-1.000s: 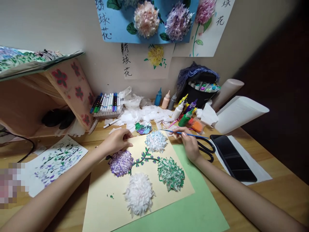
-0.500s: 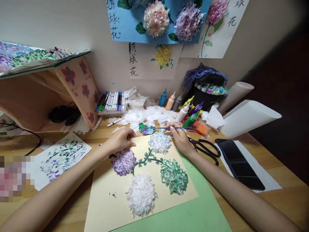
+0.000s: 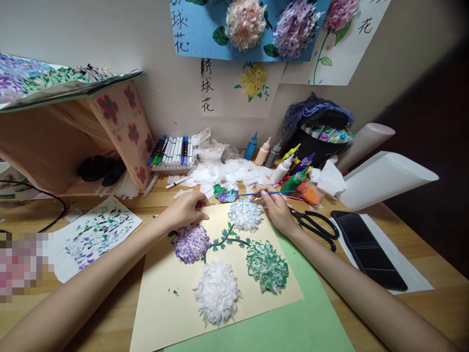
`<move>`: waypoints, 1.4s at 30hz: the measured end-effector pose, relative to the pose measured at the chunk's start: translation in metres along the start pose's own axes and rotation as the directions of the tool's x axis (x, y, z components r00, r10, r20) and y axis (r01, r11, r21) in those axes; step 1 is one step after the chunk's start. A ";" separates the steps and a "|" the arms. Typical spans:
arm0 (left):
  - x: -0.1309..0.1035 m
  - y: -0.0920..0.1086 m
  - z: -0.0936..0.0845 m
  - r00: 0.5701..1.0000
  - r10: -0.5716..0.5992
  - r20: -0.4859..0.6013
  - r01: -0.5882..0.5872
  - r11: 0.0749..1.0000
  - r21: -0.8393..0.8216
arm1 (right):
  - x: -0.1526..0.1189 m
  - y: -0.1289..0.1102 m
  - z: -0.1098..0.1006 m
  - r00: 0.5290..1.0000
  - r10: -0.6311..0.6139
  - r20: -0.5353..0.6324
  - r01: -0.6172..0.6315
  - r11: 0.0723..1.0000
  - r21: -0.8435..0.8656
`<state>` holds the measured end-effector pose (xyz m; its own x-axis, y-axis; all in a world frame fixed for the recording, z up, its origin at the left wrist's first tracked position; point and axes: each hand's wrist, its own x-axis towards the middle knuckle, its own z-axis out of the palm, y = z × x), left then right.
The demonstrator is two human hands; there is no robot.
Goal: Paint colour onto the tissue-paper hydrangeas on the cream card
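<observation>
Head view: a wooden table [image 3: 421, 259] filled the lower frame and met a pale wall [image 3: 154, 29], on which a blue sheet [image 3: 200, 32] with textured flowers hung at upper centre. A box with flower-patterned panels [image 3: 120, 142] stood at upper left, above a paint-dabbed paper [image 3: 95, 234]. Along the back of the table, from centre-left to centre-right, lay marker pens [image 3: 172, 149], torn white scraps [image 3: 234, 171], paint bottles [image 3: 262, 152] and a black container [image 3: 315, 146]; scissors [image 3: 311, 213] and a dark case [image 3: 366, 254] lay at right. At lower centre, a cream sheet [image 3: 164, 318] overlapped a green sheet [image 3: 289, 327] and bore four flower heads: blue-white [image 3: 245, 215], purple [image 3: 191, 243], green [image 3: 267, 266] and white [image 3: 217, 293]. The left hand [image 3: 188, 210], its fingers bent, rested at the sheet's upper left edge, just above the purple head; whether it pinched the paper could not be told. The right hand [image 3: 273, 208], just right of the blue-white head, pinched a blue brush [image 3: 287, 191] between thumb and fingers. The brush pointed left, its tip at the right rim of a paint dish [image 3: 226, 192], between the two hands and beyond the sheet; contact could not be discerned.
</observation>
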<state>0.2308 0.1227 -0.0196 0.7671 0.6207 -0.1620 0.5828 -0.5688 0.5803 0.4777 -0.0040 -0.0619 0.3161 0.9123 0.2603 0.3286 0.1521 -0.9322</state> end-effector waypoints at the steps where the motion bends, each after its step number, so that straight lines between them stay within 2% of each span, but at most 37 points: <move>1: 0.000 0.000 0.000 1.000 0.000 0.000 0.000 1.000 0.000 | 0.000 0.000 0.000 1.000 0.004 -0.003 -0.004 1.000 0.009; 7: -0.001 0.002 0.000 1.000 0.007 -0.010 -0.007 1.000 -0.003 | 0.002 0.000 0.001 0.999 0.024 -0.035 -0.023 0.999 0.047; 42: 0.000 -0.001 0.001 1.000 0.016 0.001 -0.015 0.999 -0.029 | 0.005 -0.001 0.001 0.997 0.080 0.018 -0.081 0.993 0.084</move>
<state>0.2307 0.1231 -0.0207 0.7764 0.6110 -0.1541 0.5629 -0.5626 0.6055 0.4781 0.0002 -0.0597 0.3256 0.9281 0.1804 0.2259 0.1089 -0.9680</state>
